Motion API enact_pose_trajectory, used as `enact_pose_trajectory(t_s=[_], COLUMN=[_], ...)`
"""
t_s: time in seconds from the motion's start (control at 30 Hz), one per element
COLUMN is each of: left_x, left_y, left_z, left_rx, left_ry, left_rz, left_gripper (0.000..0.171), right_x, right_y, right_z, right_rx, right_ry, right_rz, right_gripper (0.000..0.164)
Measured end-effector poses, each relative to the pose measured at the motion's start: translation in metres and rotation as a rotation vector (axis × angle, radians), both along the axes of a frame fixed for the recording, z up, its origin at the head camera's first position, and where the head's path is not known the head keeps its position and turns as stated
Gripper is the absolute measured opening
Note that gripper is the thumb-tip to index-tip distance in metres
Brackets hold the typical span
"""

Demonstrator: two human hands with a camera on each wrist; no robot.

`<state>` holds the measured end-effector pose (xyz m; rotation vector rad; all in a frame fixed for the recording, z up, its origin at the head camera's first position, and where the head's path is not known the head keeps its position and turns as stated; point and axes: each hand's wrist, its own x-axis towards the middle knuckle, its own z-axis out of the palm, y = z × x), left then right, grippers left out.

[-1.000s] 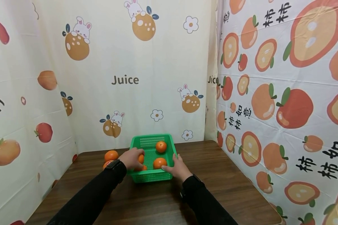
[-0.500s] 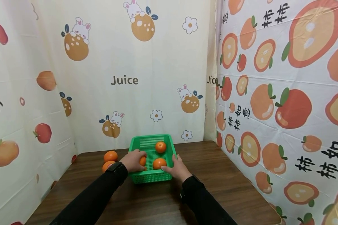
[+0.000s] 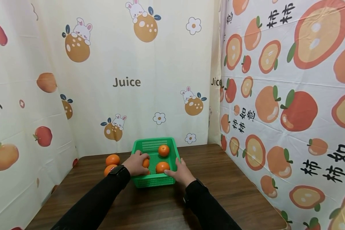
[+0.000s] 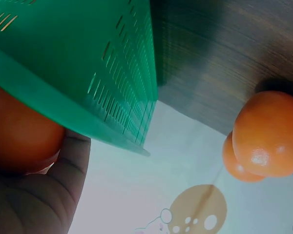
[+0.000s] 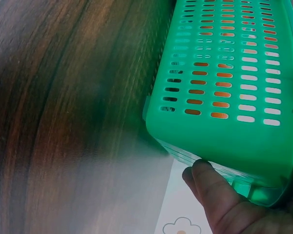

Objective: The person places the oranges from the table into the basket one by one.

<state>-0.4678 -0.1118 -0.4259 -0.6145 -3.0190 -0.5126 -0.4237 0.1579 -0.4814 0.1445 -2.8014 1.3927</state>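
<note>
A green slotted plastic basket (image 3: pixel 153 181) stands on the table with oranges in it. My left hand (image 3: pixel 134 163) reaches over its left rim, fingers curled round an orange (image 3: pixel 145 163). In the left wrist view that orange (image 4: pixel 22 134) fills the palm, partly covered by the basket's rim. A sliver of another orange shows beneath the left hand. My right hand (image 3: pixel 183 174) grips the basket at its front right corner, thumb at the rim and fingers (image 5: pixel 210 183) along the outer wall. One orange (image 3: pixel 162 167) lies near the right thumb, another (image 3: pixel 163 150) at the back.
Two more oranges sit outside the basket on its left, one (image 3: pixel 112 159) behind the other (image 3: pixel 109 170), partly hidden by the left wrist. The brown wooden table (image 3: pixel 149 210) ends at fruit-printed curtains (image 3: pixel 166 95) at the back and sides.
My left hand has shifted slightly right over the basket's left side, and the lower orange under it is now mostly hidden. The right hand keeps its place on the basket.
</note>
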Motion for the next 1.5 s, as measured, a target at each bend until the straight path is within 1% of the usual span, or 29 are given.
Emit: enact_pose_trajectory(t_s=[0.2,0.37,0.5,0.7,0.9,1.1,1.17,1.3,1.4,1.5], left_x=[-0.001,-0.003,-0.006,-0.011,-0.012,-0.013,-0.016,-0.026,-0.032,-0.035], left_y=[-0.005,-0.008,-0.009,-0.009,-0.009,-0.007,-0.007,-0.008,-0.009,-0.010], left_z=[0.000,0.002,0.004,0.006,0.010,0.007,0.004,-0.001,0.000,0.001], left_rx=[0.032,0.050,0.045,0.084,0.092,0.073,0.062,0.031,0.016,0.019], left_ry=[0.029,0.042,0.039,0.022,0.000,0.008,0.017,0.050,0.064,0.051], left_rz=[0.006,0.001,-0.013,-0.007,-0.004,-0.027,-0.035,-0.040,-0.041,-0.037], left_gripper=[0.059,0.054,0.055,0.062,0.062,0.059,0.058,0.060,0.060,0.058], right_x=[-0.002,-0.005,-0.005,-0.003,0.001,0.001,0.001,0.001,0.000,-0.001], right_y=[0.000,0.001,0.001,0.000,0.000,-0.001,-0.001,-0.001,-0.001,-0.001], right_z=[-0.002,-0.004,-0.005,-0.005,-0.004,-0.007,-0.008,-0.006,-0.004,-0.002], right_rx=[-0.003,-0.004,-0.001,0.010,-0.010,-0.015,-0.019,-0.017,-0.015,-0.012], right_ry=[-0.009,-0.010,-0.011,-0.022,-0.022,-0.027,-0.028,-0.023,-0.014,-0.005], right_rz=[-0.007,-0.003,-0.005,-0.010,-0.004,-0.008,-0.008,-0.008,-0.005,-0.001], right_gripper=[0.107,0.108,0.107,0.107,0.105,0.107,0.106,0.106,0.106,0.106])
